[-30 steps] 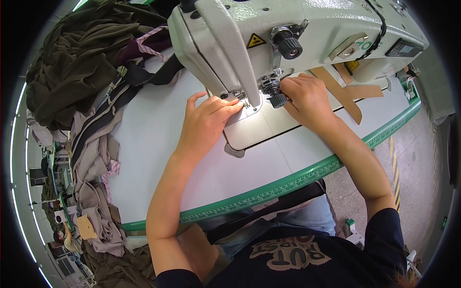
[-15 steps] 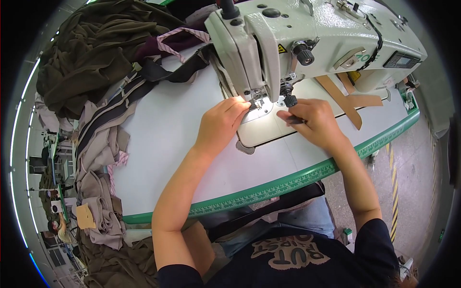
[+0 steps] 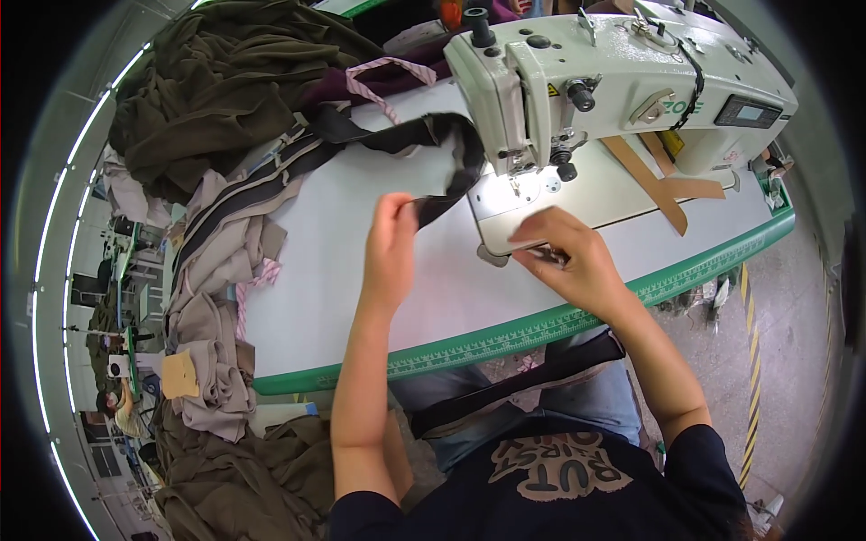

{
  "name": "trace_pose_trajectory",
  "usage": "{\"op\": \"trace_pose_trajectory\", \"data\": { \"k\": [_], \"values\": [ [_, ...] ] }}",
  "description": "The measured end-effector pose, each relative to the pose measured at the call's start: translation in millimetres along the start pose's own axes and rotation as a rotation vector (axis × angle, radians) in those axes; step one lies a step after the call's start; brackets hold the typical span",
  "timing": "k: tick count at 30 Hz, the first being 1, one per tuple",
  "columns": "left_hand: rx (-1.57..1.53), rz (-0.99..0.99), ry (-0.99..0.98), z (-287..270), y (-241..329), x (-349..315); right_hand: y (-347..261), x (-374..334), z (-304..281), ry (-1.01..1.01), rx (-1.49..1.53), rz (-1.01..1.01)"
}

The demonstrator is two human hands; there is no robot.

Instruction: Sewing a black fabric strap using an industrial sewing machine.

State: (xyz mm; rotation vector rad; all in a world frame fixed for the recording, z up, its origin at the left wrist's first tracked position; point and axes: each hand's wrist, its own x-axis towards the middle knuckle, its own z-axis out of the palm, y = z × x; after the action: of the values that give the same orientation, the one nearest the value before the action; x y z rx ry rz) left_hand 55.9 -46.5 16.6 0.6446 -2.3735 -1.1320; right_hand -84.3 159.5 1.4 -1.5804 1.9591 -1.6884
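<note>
My left hand (image 3: 391, 257), slightly blurred, pinches the end of a black fabric strip (image 3: 388, 138) left of the sewing machine's needle area. From there the strip loops beside the machine head and back left to the cloth on the table. My right hand (image 3: 577, 270) is in front of the machine bed, fingers curled around a small dark metal tool (image 3: 552, 256) that looks like thread snips, mostly hidden by the fingers. The white sewing machine (image 3: 622, 68) has its lit needle and presser foot (image 3: 516, 185) standing bare, with no cloth under them.
Dark olive cloth (image 3: 225, 81) is heaped at the back left, with grey-beige pieces (image 3: 212, 379) hanging off the left edge. Tan card strips (image 3: 654, 191) lie on the bed's right. A green ruled edge (image 3: 505, 341) borders the table. Another dark strip (image 3: 514, 388) lies across my lap.
My left hand has drawn the black strip away from the needle, toward the left and nearer me. My right hand has come slightly nearer me. The whole view has shifted a little.
</note>
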Motion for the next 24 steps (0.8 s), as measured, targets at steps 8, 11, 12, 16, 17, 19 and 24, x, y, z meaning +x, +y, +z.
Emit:
{"op": "trace_pose_trajectory", "data": {
  "k": [8, 11, 12, 16, 17, 19, 24],
  "values": [
    [-1.062, -0.178, 0.224, -45, 15, -69, -43, 46, 27, -0.239, 0.262, 0.388],
    [-1.133, -0.260, 0.292, -58, 14, -82, -43, 51, 42, -0.456, 0.257, 0.389],
    [-1.130, -0.264, 0.299, -60, 13, -85, -44, 51, 45, -0.463, 0.263, 0.389],
    [-1.134, -0.247, 0.327, -64, 9, -91, -52, 50, 48, -0.489, 0.334, 0.465],
    [-1.127, -0.218, 0.318, -64, 6, -92, -52, 49, 50, -0.476, 0.353, 0.459],
    [-1.116, -0.160, 0.295, -64, 1, -94, -52, 46, 52, -0.447, 0.389, 0.450],
    [-1.063, -0.125, 0.325, -62, -2, -96, -46, 42, 53, -0.460, 0.395, 0.423]
  ]
}}
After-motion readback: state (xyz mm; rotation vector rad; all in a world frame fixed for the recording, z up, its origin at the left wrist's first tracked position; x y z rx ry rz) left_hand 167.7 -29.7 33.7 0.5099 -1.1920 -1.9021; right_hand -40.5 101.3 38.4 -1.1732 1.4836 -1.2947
